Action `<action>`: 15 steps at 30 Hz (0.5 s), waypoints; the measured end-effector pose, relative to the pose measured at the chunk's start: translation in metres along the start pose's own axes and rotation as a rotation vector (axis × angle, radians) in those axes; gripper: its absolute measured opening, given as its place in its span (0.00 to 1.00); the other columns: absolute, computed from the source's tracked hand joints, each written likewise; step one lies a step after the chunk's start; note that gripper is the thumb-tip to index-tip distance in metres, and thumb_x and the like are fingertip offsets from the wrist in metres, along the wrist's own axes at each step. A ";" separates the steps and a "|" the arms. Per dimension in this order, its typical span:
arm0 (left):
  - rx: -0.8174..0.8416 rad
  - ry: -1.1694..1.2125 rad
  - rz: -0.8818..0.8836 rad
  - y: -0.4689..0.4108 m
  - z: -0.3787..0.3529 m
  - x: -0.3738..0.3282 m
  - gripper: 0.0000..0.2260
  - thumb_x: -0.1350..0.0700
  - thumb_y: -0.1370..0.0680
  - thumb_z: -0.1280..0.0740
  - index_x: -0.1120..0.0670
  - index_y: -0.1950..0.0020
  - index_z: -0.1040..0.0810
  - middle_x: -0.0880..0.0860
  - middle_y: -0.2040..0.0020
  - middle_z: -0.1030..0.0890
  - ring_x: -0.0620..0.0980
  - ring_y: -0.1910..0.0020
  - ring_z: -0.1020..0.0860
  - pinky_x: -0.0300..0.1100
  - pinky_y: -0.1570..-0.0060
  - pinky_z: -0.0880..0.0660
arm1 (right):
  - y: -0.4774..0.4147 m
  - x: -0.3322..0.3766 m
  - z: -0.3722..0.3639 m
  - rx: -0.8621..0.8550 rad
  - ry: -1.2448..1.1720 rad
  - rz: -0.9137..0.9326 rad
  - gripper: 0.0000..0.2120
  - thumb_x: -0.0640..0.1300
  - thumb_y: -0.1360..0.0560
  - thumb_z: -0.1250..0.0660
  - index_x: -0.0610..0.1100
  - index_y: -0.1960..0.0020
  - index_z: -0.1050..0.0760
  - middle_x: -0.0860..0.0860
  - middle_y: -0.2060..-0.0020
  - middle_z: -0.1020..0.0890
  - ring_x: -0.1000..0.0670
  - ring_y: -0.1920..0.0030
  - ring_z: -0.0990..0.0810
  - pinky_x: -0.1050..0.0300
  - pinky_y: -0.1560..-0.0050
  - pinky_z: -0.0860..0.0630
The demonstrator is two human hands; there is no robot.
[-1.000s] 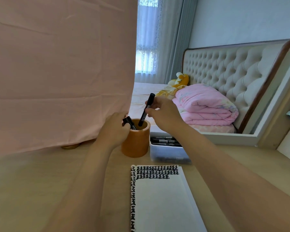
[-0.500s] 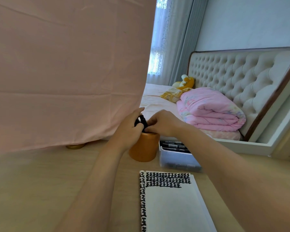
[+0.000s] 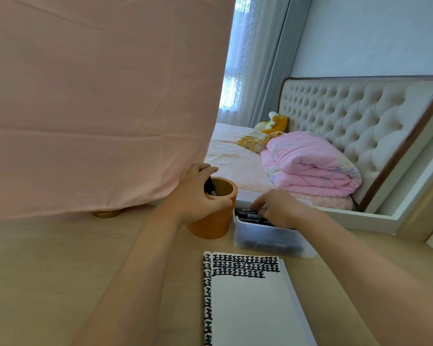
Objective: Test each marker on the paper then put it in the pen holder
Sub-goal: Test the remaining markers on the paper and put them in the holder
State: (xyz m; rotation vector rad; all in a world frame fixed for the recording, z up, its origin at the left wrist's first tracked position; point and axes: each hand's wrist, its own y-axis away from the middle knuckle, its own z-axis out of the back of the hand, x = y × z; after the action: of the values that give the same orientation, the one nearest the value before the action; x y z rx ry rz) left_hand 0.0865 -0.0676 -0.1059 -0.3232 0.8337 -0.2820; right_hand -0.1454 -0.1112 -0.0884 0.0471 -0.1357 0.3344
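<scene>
A person's view down onto a pale wooden desk [image 3: 60, 270], with a round orange-brown pen holder [image 3: 215, 223] standing near the middle of the scene.

The left hand [image 3: 198, 196] wraps around the pen holder, thumb across its near rim and fingers curled over the far side, steadying it. Inside the holder, against its left wall, a few black tested markers [image 3: 209, 187] stand upright, partly hidden by the fingers.

Just to the right of the pen holder, touching or nearly touching it, sits a clear plastic box [image 3: 267, 238] with more black boxed markers [image 3: 247, 216] lying flat in it. The right hand [image 3: 280, 208] reaches down into this box, fingertips on the top markers. Whether it has pinched one cannot be told, because the hand covers its own fingertips.

In front of the pen holder, nearer the person, lies the paper [image 3: 250, 303], an open white pad. Three rows of dense black test marks [image 3: 245, 267] fill its top edge and a column runs down its left margin; the rest is blank.

Judging from this, the task is partway through: several markers are already tested and stored, and a good number wait in the box. The step in hand appears to be fetching the next marker to test.

Behind the pen holder hangs a pink cloth [image 3: 98, 108].
</scene>
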 end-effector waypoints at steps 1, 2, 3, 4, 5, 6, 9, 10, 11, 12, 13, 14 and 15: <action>0.020 -0.002 -0.003 0.001 0.000 0.001 0.38 0.41 0.29 0.27 0.44 0.23 0.39 0.43 0.29 0.38 0.46 0.31 0.37 0.46 0.35 0.32 | -0.002 0.000 -0.002 -0.001 0.003 0.009 0.15 0.38 0.21 0.34 0.48 0.37 0.20 0.51 0.41 0.17 0.51 0.45 0.20 0.61 0.42 0.27; 0.021 -0.007 -0.008 0.002 0.000 0.003 0.38 0.43 0.30 0.26 0.44 0.23 0.40 0.44 0.29 0.38 0.46 0.32 0.35 0.46 0.35 0.30 | -0.005 0.001 -0.004 0.003 0.004 0.018 0.15 0.38 0.22 0.33 0.48 0.37 0.19 0.50 0.42 0.17 0.51 0.46 0.20 0.61 0.43 0.26; 0.007 -0.017 -0.014 0.002 0.000 0.004 0.38 0.44 0.30 0.25 0.43 0.23 0.40 0.44 0.30 0.36 0.47 0.33 0.33 0.47 0.35 0.29 | -0.008 0.002 -0.006 0.007 0.009 0.031 0.14 0.39 0.22 0.33 0.48 0.38 0.19 0.50 0.43 0.17 0.51 0.47 0.20 0.60 0.42 0.26; -0.010 -0.026 -0.018 0.002 0.000 0.004 0.38 0.44 0.30 0.25 0.43 0.24 0.39 0.45 0.31 0.35 0.47 0.34 0.32 0.47 0.36 0.28 | -0.010 0.004 -0.008 0.013 0.023 0.044 0.14 0.40 0.22 0.32 0.48 0.38 0.19 0.50 0.43 0.16 0.51 0.47 0.20 0.59 0.42 0.25; -0.024 -0.031 -0.017 0.002 -0.001 0.004 0.38 0.44 0.31 0.25 0.43 0.24 0.38 0.45 0.31 0.35 0.48 0.34 0.32 0.48 0.36 0.28 | -0.013 0.005 -0.009 0.014 0.040 0.058 0.13 0.40 0.22 0.32 0.48 0.39 0.18 0.50 0.44 0.16 0.50 0.47 0.20 0.58 0.42 0.24; -0.032 -0.030 -0.012 0.001 -0.002 0.004 0.39 0.43 0.32 0.24 0.43 0.25 0.38 0.45 0.32 0.34 0.47 0.34 0.32 0.48 0.37 0.28 | -0.015 0.007 -0.011 0.010 0.059 0.068 0.12 0.41 0.22 0.32 0.48 0.40 0.18 0.50 0.45 0.16 0.50 0.48 0.20 0.57 0.42 0.24; -0.039 -0.037 -0.008 0.001 -0.003 0.004 0.41 0.41 0.34 0.23 0.42 0.25 0.37 0.45 0.32 0.34 0.48 0.34 0.32 0.50 0.36 0.27 | -0.021 0.008 -0.012 -0.014 0.110 0.086 0.08 0.43 0.23 0.31 0.48 0.46 0.15 0.50 0.49 0.15 0.50 0.51 0.20 0.55 0.44 0.23; -0.042 -0.039 -0.006 0.000 -0.003 0.004 0.41 0.41 0.34 0.22 0.42 0.25 0.37 0.45 0.32 0.34 0.48 0.34 0.32 0.50 0.36 0.27 | -0.021 0.009 -0.011 -0.018 0.119 0.094 0.07 0.44 0.23 0.30 0.48 0.47 0.15 0.50 0.51 0.15 0.50 0.52 0.20 0.54 0.44 0.23; -0.044 -0.040 -0.005 0.000 -0.003 0.003 0.41 0.41 0.34 0.22 0.42 0.25 0.37 0.45 0.32 0.34 0.48 0.34 0.32 0.50 0.36 0.27 | -0.022 0.009 -0.011 -0.020 0.123 0.104 0.06 0.45 0.24 0.29 0.48 0.49 0.14 0.51 0.53 0.15 0.51 0.53 0.20 0.54 0.45 0.22; -0.043 -0.046 -0.005 0.000 -0.003 0.003 0.41 0.41 0.34 0.22 0.42 0.25 0.38 0.46 0.32 0.34 0.49 0.34 0.32 0.50 0.36 0.27 | -0.022 0.010 -0.011 -0.017 0.120 0.113 0.06 0.47 0.25 0.29 0.48 0.51 0.14 0.51 0.55 0.15 0.51 0.54 0.20 0.54 0.46 0.22; -0.042 -0.055 -0.007 0.000 -0.003 0.003 0.41 0.41 0.33 0.22 0.42 0.25 0.38 0.46 0.32 0.34 0.49 0.33 0.33 0.50 0.36 0.27 | -0.021 0.010 -0.011 -0.015 0.110 0.123 0.06 0.48 0.25 0.28 0.48 0.53 0.14 0.52 0.56 0.15 0.51 0.55 0.20 0.55 0.47 0.22; -0.042 -0.064 -0.009 0.000 -0.004 0.002 0.41 0.41 0.33 0.23 0.42 0.25 0.38 0.46 0.32 0.34 0.49 0.33 0.33 0.50 0.36 0.28 | -0.021 0.009 -0.011 -0.008 0.093 0.129 0.06 0.49 0.25 0.28 0.48 0.53 0.14 0.52 0.57 0.15 0.52 0.56 0.20 0.55 0.48 0.22; -0.041 -0.070 -0.010 0.000 -0.004 0.002 0.41 0.41 0.33 0.23 0.42 0.25 0.38 0.46 0.32 0.35 0.49 0.33 0.33 0.50 0.36 0.28 | -0.021 0.009 -0.012 0.005 0.070 0.131 0.06 0.49 0.25 0.28 0.48 0.53 0.14 0.52 0.56 0.15 0.52 0.56 0.19 0.56 0.48 0.21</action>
State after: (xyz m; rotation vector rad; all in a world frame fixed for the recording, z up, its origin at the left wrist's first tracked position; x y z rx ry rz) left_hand 0.0848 -0.0694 -0.1099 -0.3737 0.7701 -0.2619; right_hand -0.1286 -0.1278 -0.0996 0.0311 -0.0684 0.4670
